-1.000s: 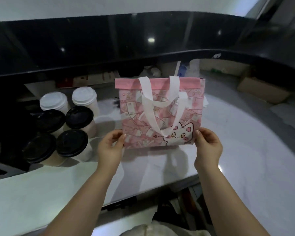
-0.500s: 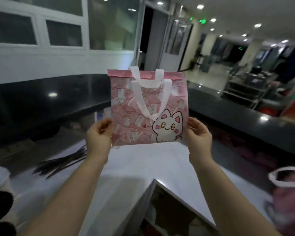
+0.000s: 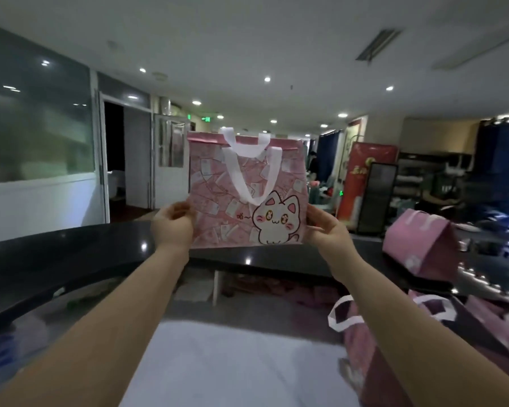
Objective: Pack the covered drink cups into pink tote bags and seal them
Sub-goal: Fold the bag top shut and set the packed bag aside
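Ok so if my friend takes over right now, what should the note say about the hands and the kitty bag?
Left hand: grips the lower left edge of the pink tote bag.
Right hand: pinches its lower right edge.
The bag is held up in the air, flat, handles hanging down its front; it looks empty.
A second pink bag stands on the black counter, top folded over. More bags lie at lower right.
No cups are in view.
Left to do: open this bag, put cups in, seal it.
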Tool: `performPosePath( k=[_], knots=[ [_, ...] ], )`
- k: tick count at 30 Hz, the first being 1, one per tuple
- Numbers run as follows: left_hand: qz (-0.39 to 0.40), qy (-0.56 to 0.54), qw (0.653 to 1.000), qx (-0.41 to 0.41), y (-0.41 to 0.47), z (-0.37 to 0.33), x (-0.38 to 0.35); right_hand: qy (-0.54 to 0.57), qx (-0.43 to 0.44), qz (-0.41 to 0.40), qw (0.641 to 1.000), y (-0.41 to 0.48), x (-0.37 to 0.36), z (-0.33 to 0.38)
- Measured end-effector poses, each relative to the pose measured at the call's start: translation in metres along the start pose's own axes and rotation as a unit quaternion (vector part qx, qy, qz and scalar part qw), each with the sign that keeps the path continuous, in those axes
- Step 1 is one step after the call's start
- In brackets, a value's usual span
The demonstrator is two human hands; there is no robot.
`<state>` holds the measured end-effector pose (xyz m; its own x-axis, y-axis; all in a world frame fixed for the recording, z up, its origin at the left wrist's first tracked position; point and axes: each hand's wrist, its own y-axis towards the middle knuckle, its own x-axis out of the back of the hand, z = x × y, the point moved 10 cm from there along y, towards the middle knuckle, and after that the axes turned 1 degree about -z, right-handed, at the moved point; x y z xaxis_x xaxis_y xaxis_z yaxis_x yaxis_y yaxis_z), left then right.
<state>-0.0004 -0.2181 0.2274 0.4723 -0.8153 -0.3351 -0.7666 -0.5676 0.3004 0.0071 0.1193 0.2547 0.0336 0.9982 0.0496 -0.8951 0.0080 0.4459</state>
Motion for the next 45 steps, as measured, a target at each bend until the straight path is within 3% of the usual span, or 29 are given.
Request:
performPosePath(
  k=[8, 12, 18, 23, 28, 34, 41, 45],
  knots=[
    [0.015, -0.034, 0.999, 0.04, -0.02, 0.022, -0.136, -0.052, 0.052, -0.008, 0.997, 0.028, 0.112, 0.004],
    [0.012, -0.037, 0.998, 0.052, -0.035, 0.041, -0.206, -0.151, 0.099, -0.007, 0.984, 0.044, 0.168, -0.004],
    [0.0, -0.033, 0.999, 0.039, -0.073, 0.06, -0.317, -0.228, 0.006, 0.048, 0.972, 0.083, 0.247, -0.044],
    [0.011, -0.045, 0.999, 0.02, -0.108, 0.074, -0.417, -0.29, -0.021, 0.092, 0.952, 0.111, 0.307, -0.075],
    [0.005, -0.072, 0.997, 0.029, -0.139, 0.095, -0.501, -0.215, -0.016, 0.034, 0.976, 0.144, 0.375, -0.09],
    [0.052, -0.109, 0.992, 0.043, -0.165, 0.108, -0.593, -0.149, -0.004, -0.03, 0.988, 0.175, 0.439, -0.103],
    [0.207, -0.15, 0.965, 0.061, -0.196, 0.107, -0.693, -0.164, 0.076, -0.146, 0.973, 0.188, 0.505, -0.086],
    [0.273, -0.131, 0.952, 0.032, -0.215, 0.106, -0.744, -0.163, 0.078, -0.163, 0.97, 0.191, 0.548, -0.087]
  ],
)
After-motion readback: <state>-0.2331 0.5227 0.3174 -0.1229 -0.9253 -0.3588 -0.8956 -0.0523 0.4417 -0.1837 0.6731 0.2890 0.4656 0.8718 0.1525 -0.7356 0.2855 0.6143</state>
